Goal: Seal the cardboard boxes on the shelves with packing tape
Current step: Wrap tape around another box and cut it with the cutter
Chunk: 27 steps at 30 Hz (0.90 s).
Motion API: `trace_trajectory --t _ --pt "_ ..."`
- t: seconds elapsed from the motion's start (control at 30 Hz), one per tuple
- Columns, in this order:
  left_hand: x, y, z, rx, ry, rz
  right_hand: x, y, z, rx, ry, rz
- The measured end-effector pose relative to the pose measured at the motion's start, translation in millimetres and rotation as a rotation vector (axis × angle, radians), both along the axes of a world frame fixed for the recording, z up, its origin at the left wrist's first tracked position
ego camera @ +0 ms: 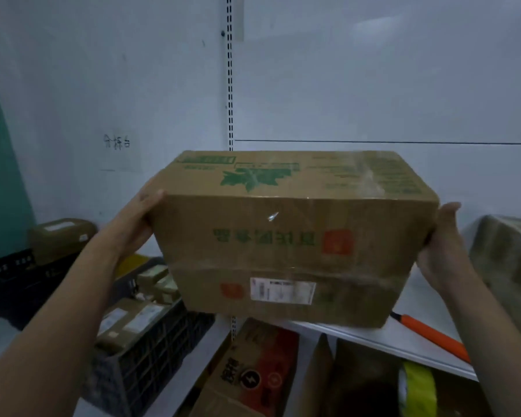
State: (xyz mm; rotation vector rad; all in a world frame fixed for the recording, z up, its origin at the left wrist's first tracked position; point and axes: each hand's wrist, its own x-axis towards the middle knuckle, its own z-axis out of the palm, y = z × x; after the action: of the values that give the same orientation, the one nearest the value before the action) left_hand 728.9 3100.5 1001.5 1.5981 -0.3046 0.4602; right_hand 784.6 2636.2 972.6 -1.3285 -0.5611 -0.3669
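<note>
Here the white back panel of the shelving fills the upper view, split by a slotted upright, with a handwritten paper note stuck to it on the left. In front of it a large cardboard box is held up between both hands, above the white shelf, its near bottom edge hanging over the shelf's front edge; whether it touches the shelf cannot be told. The box carries green print and a leaf design on top, upside-down green lettering and red stamps on its near face, a white shipping label low on that face, and glossy clear tape across its seams. The left hand presses against the box's left end, its thumb lying along the top corner and its fingers hidden behind the box, so how they lie cannot be told. The right hand grips the right end, thumb up at the top edge and palm against the side, its fingers likewise out of sight behind the cardboard.

To the right on the shelf sits a plastic-wrapped bundle, only partly in view. Lower left stands a dark plastic crate holding small taped parcels, with a black crate behind it and a brown parcel on top. Under the shelf stands a brown carton with red and black print. An orange-handled tool lies on the shelf near its front edge, and a yellow tape roll sits below it at the lower right.
</note>
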Motion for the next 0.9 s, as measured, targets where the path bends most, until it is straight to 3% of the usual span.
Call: trace_trajectory --t 0.1,0.2,0.27,0.33,0.43,0.5,0.67,0.8,0.9 --pt "6 -4 -12 -0.058 -0.009 0.104 2 11 4 -0.211 0.004 -0.141" --pt "20 -13 -23 -0.126 0.006 0.252 9 23 -4 -0.221 0.053 -0.287" --pt "36 -20 -35 -0.017 0.037 0.411 17 25 -19 -0.246 0.076 -0.383" --pt "45 -20 -69 0.045 0.148 0.456 24 21 -44 -0.301 0.194 -0.409" --pt "45 -10 -145 -0.074 0.414 0.407 27 20 -92 -0.347 0.375 -0.318" --pt "43 -11 -181 -0.111 0.501 0.421 25 25 -107 -0.411 0.396 -0.349" --pt "45 -3 -153 -0.120 0.350 0.705 21 32 -81 -0.568 0.283 -0.437" --pt "50 15 -96 -0.181 0.073 0.769 40 45 -52 -0.278 0.289 -0.227" --pt "62 17 -97 -0.158 0.142 0.709 54 58 -60 -0.029 0.407 -0.024"
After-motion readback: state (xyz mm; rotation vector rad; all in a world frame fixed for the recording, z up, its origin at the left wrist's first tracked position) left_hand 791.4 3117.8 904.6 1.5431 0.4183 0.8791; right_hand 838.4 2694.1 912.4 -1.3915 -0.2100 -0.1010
